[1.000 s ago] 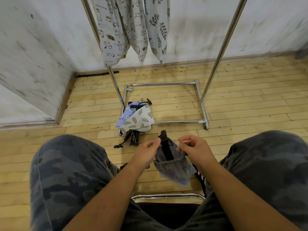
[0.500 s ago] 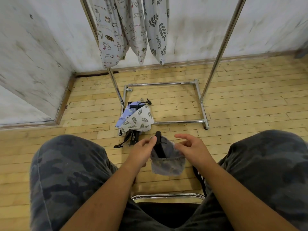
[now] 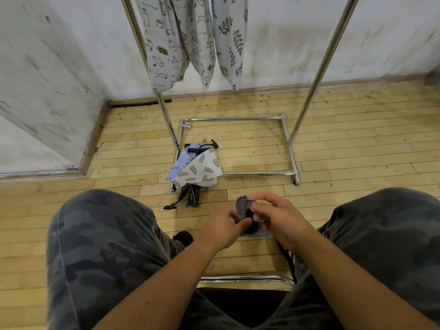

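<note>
Between my knees I hold a small grey cloth pouch [image 3: 243,206] with a black strap folded against it. My left hand [image 3: 223,226] pinches the pouch's lower edge with thumb and fingers. My right hand [image 3: 277,216] curls over the pouch from the right and covers most of it. A black cord [image 3: 287,257] hangs down from under my right wrist. On the floor ahead lies a pile of printed cloth pouches [image 3: 195,170] with black straps, against the base of a chrome clothes rack [image 3: 291,160].
Three printed cloth pieces [image 3: 190,41] hang from the rack at the top. The rack's uprights [image 3: 319,70] slant up on both sides. White walls meet in a corner at the left. I sit on a chrome-framed seat [image 3: 247,279] above the wooden floor.
The grey pouch hung open between both hands a second ago. It is now bunched up small, with my right hand closed over it and both hands shifted slightly right.
</note>
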Motion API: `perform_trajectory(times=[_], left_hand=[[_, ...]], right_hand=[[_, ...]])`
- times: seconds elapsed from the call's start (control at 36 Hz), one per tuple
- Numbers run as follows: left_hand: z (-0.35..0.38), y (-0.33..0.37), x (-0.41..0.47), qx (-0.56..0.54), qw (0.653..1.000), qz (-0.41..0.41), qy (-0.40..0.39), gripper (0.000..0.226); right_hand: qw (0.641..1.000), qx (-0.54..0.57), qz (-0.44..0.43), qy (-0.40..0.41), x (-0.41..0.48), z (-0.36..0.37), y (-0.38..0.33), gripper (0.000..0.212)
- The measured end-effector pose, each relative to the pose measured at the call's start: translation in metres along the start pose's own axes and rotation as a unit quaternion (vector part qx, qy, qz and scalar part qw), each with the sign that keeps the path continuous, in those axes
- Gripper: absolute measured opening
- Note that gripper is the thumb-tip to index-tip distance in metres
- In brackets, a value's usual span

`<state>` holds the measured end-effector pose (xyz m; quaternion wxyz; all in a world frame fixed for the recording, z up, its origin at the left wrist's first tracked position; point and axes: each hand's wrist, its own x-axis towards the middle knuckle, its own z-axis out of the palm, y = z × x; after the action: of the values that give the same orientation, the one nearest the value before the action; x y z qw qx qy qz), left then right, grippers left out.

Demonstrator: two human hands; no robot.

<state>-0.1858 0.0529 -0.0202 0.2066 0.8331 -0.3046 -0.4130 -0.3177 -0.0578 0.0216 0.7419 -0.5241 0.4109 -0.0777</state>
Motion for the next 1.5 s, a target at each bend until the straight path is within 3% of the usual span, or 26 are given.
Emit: perform_trajectory(times=[0.08, 0.17, 0.25, 0.31, 0.53, 0.58, 0.72, 0.83, 1.0, 1.14, 1.28, 1.39, 1.5], left_hand=[[0.008, 0.0, -0.002, -0.018, 1.0, -0.021, 0.003, 0.036], [0.012, -0.003, 0.0, -0.028, 0.999, -0.041, 0.013, 0.051], [0.011, -0.01, 0.007, -0.034, 0.996, -0.079, 0.038, 0.101], [0.008, -0.013, 0.007, -0.039, 0.994, -0.096, 0.044, 0.117], [-0.011, -0.008, 0.003, -0.019, 0.992, -0.118, -0.049, 0.085], [-0.011, -0.006, 0.004, -0.039, 0.993, -0.107, -0.038, 0.079], [-0.014, -0.003, 0.004, -0.054, 0.997, -0.01, 0.046, 0.055], [-0.015, 0.0, 0.0, -0.004, 0.998, 0.041, 0.055, 0.032], [-0.016, 0.004, -0.004, 0.024, 0.993, 0.094, 0.069, 0.028], [-0.023, 0.007, -0.007, 0.013, 0.99, 0.119, 0.08, 0.03], [-0.025, 0.021, -0.019, -0.11, 0.985, 0.121, 0.049, 0.031], [-0.024, 0.027, -0.028, -0.165, 0.979, 0.112, -0.027, 0.028], [-0.025, 0.029, -0.028, -0.216, 0.971, 0.1, -0.036, 0.038]], right_hand=[[1.0, -0.007, 0.001, -0.008, -0.001, 0.003, -0.001, 0.026], [1.0, -0.015, -0.001, -0.011, -0.002, 0.003, -0.004, 0.027], [1.0, 0.008, 0.005, -0.011, -0.003, 0.003, -0.008, 0.023], [0.999, 0.033, 0.003, 0.008, -0.003, 0.001, -0.011, 0.02], [0.972, 0.199, -0.02, 0.125, 0.005, -0.027, -0.024, 0.02], [0.977, 0.152, -0.022, 0.148, 0.005, -0.029, -0.024, 0.018], [0.98, -0.131, -0.033, 0.143, 0.002, -0.025, -0.02, 0.01], [0.948, -0.304, 0.001, 0.097, 0.002, -0.02, -0.005, 0.03], [0.937, -0.339, 0.078, 0.035, 0.007, -0.012, 0.013, 0.04], [0.903, -0.417, 0.098, 0.044, 0.011, -0.014, 0.014, 0.074], [0.858, -0.494, 0.136, 0.026, 0.015, -0.013, 0.024, 0.048], [0.84, -0.523, 0.143, 0.035, 0.011, -0.01, 0.018, 0.046], [0.843, -0.519, 0.13, 0.059, 0.012, -0.012, 0.017, 0.042]])
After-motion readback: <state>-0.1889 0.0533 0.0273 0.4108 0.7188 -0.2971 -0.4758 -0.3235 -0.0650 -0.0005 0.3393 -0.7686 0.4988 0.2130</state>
